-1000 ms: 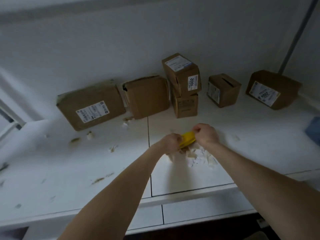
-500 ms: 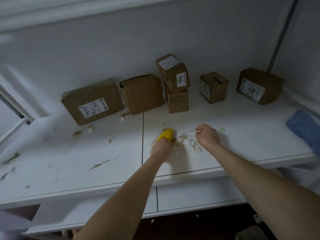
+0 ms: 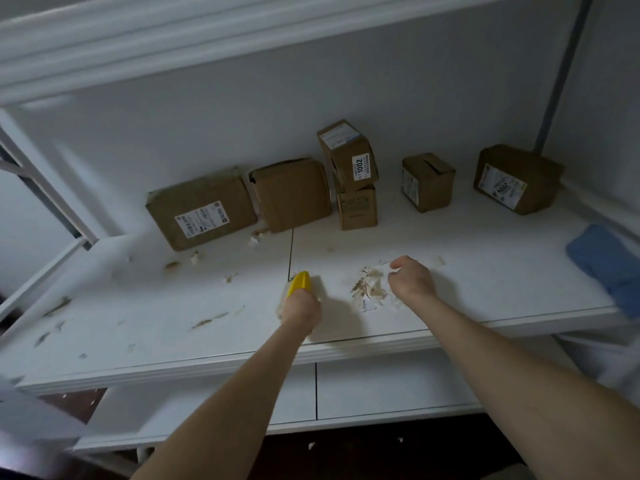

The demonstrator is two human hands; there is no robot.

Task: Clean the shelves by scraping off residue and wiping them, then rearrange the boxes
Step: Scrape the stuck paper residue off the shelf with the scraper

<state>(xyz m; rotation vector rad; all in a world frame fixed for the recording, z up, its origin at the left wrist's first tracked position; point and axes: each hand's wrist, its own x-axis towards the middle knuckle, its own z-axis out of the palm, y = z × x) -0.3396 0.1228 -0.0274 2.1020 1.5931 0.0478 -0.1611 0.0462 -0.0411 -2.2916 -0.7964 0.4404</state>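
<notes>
Six cardboard boxes (image 3: pixel 204 209) stand along the far side of the white shelf (image 3: pixel 485 282), one stacked on another. The left hand (image 3: pixel 300 306) is closed around a yellow scraper (image 3: pixel 300 280), near the shelf's seam. Just right of it, the right hand (image 3: pixel 412 280) is loosely curled beside a pile of scraped residue (image 3: pixel 369 289); whether it pinches a scrap, I cannot tell. One blue cloth (image 3: pixel 609 265) lies at the right edge.
</notes>
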